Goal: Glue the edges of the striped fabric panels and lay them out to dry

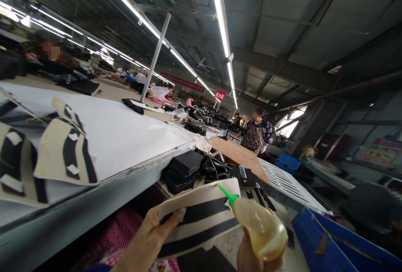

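Note:
My left hand (161, 228) grips the left edge of a cream panel with black stripes (207, 209), its thumb lying on the front face. In my right hand (246, 249) is a squeeze glue bottle (259, 228), soft and yellowish, with amber liquid inside. The bottle's green nozzle (228, 195) points up and left, its tip at the panel's upper edge; whether it touches cannot be made out. The bottle hides most of my right fingers. Similar striped pieces (67, 150) with small white patches lie on the white tabletop at the left.
A white table (125, 138) runs along the left, its edge close to my left arm. Stacked black pieces (182, 169) sit beyond the panel. A blue bin (326, 238) stands at the right. Across the brown board (238, 156), a person (256, 133) stands.

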Available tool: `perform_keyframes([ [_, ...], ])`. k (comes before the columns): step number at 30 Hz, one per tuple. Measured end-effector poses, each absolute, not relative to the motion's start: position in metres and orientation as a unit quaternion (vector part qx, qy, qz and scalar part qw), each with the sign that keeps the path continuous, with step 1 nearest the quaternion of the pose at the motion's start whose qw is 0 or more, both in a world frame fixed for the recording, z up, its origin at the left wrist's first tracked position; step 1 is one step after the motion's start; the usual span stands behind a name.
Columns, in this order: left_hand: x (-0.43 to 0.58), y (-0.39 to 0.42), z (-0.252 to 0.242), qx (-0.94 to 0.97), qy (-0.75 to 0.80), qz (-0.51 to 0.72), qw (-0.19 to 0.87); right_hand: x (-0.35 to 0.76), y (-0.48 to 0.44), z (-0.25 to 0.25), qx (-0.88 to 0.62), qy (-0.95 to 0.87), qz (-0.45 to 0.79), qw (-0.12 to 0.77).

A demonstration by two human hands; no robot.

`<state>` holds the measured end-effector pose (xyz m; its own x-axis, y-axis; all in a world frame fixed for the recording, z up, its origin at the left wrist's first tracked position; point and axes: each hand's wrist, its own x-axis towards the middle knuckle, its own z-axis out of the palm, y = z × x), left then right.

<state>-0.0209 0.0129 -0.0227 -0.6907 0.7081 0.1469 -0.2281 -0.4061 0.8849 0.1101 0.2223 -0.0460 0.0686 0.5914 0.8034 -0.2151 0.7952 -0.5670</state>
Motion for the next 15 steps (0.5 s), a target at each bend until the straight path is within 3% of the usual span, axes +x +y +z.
perform_keyframes([
  [4, -0.022, 0.012, -0.023, 0.257, 0.453, 0.8, 0.297, 0.107, 0.216, -0.037, -0.149, -0.584, 0.334, 0.725],
  [11, -0.025, 0.01, -0.023, 0.283, 0.482, 0.783, 0.271, 0.103, 0.232, -0.016, -0.291, -0.496, 0.208, 0.791],
  [15, -0.026, 0.013, -0.021, 0.283, 0.478, 0.787, 0.269, 0.109, 0.241, -0.027, -0.242, -0.534, 0.26, 0.767],
])
